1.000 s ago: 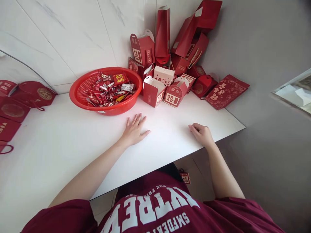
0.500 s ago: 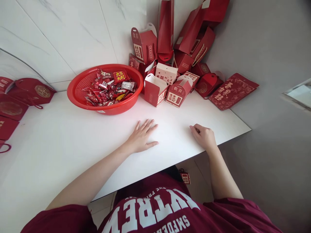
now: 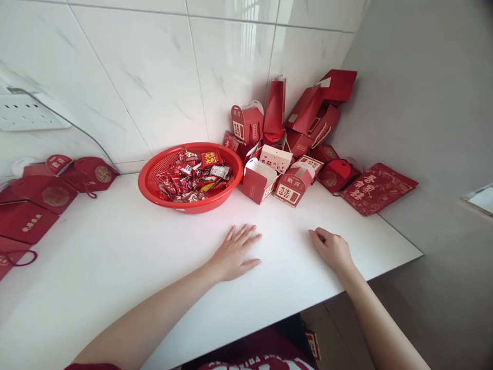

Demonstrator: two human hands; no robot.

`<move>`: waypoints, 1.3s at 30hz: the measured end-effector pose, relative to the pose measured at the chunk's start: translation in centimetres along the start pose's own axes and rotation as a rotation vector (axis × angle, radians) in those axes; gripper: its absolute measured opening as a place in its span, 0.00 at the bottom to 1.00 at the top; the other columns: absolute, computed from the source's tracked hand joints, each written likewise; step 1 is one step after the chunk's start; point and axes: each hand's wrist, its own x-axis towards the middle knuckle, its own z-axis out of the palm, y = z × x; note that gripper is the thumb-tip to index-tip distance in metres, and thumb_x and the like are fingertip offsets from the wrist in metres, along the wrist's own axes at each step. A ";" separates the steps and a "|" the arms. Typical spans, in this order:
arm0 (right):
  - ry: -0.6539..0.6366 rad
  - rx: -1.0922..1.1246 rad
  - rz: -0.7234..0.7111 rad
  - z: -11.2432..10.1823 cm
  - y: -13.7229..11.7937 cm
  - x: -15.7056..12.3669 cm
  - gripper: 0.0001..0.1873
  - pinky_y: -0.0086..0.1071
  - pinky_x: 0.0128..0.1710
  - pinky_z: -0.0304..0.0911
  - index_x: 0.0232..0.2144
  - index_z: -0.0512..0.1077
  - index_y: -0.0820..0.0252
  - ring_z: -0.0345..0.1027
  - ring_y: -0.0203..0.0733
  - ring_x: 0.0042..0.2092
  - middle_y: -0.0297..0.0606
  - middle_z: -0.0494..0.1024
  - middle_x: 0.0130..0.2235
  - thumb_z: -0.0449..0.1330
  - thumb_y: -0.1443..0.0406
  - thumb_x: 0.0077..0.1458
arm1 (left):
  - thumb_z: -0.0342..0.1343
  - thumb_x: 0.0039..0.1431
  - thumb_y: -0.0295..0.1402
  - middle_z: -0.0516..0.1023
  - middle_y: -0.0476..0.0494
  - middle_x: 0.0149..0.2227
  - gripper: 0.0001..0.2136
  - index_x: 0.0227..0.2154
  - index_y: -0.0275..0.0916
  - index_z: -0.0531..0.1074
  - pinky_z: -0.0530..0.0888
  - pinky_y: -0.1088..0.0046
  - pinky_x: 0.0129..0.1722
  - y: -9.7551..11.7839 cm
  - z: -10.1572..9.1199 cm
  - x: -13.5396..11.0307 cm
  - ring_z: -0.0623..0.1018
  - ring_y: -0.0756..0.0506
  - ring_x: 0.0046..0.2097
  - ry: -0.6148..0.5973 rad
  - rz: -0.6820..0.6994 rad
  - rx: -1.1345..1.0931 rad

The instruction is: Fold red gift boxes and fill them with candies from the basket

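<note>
My left hand (image 3: 234, 253) lies flat and open on the white table (image 3: 115, 262), fingers spread, holding nothing. My right hand (image 3: 332, 248) rests on the table to its right with fingers curled loosely under; nothing shows in it. Beyond the left hand stands a red plastic basket (image 3: 154, 174) full of wrapped sweets (image 3: 196, 174). Next to the basket stand two small open red gift boxes (image 3: 259, 181), nearest my hands.
A heap of red gift boxes and paper bags (image 3: 304, 118) fills the back right corner against the tiled wall. A flat red bag (image 3: 375, 187) lies at the right. More flat red boxes (image 3: 42, 198) lie at the left edge. A white socket strip (image 3: 23, 110) is on the wall.
The view has tilted upward, showing more wall and less of my shirt. My left hand slid a little to the right on the table. My right hand has stayed put.
</note>
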 end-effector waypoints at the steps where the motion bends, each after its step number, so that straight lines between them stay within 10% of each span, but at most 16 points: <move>1: -0.006 0.009 0.005 0.1 0.1 0.0 0.21 0.29 0.26 0.51 0.23 0.58 0.54 0.53 0.39 0.22 0.30 0.63 0.20 0.48 0.50 0.63 | 0.49 0.65 0.48 0.48 0.44 0.71 0.30 0.67 0.48 0.52 0.43 0.49 0.69 -0.1 -0.1 -0.1 0.47 0.38 0.71 -0.002 0.004 -0.010; 21: -0.003 0.023 0.005 0.9 -0.4 -0.1 0.20 0.32 0.22 0.53 0.23 0.57 0.53 0.55 0.42 0.20 0.31 0.62 0.18 0.48 0.50 0.63 | 0.49 0.66 0.44 0.51 0.45 0.70 0.27 0.66 0.48 0.54 0.47 0.48 0.69 0.1 -0.7 -0.6 0.48 0.39 0.71 0.004 -0.026 -0.056; 25: 0.054 0.182 -0.172 -1.5 -3.7 3.6 0.12 0.33 0.28 0.61 0.33 0.68 0.53 0.63 0.41 0.25 0.34 0.73 0.28 0.52 0.55 0.63 | 0.50 0.66 0.44 0.51 0.46 0.70 0.27 0.66 0.49 0.54 0.48 0.48 0.69 -0.1 -0.6 -0.7 0.49 0.39 0.71 0.011 -0.021 -0.066; 31: 0.496 0.225 -0.444 -9.2 -11.2 13.9 0.11 0.39 0.46 0.63 0.38 0.74 0.58 0.69 0.49 0.45 0.45 0.76 0.41 0.53 0.60 0.63 | 0.49 0.66 0.45 0.50 0.46 0.70 0.27 0.66 0.50 0.54 0.48 0.48 0.69 -0.2 -0.8 -0.6 0.49 0.40 0.71 -0.001 -0.026 -0.058; 36: -0.024 0.256 -0.604 -8.5 -16.7 16.4 0.14 0.36 0.43 0.64 0.39 0.75 0.56 0.72 0.46 0.43 0.40 0.79 0.42 0.58 0.53 0.61 | 0.51 0.65 0.44 0.53 0.46 0.69 0.26 0.65 0.50 0.56 0.50 0.49 0.68 0.1 -0.9 -0.5 0.52 0.39 0.70 0.019 -0.029 -0.079; 39: -0.072 0.019 -0.539 -6.1 -19.0 15.6 0.10 0.35 0.38 0.62 0.39 0.75 0.57 0.72 0.49 0.41 0.42 0.79 0.38 0.65 0.60 0.55 | 0.51 0.65 0.44 0.54 0.45 0.69 0.26 0.64 0.50 0.57 0.50 0.49 0.68 0.1 -0.9 -0.5 0.52 0.39 0.70 0.019 -0.035 -0.078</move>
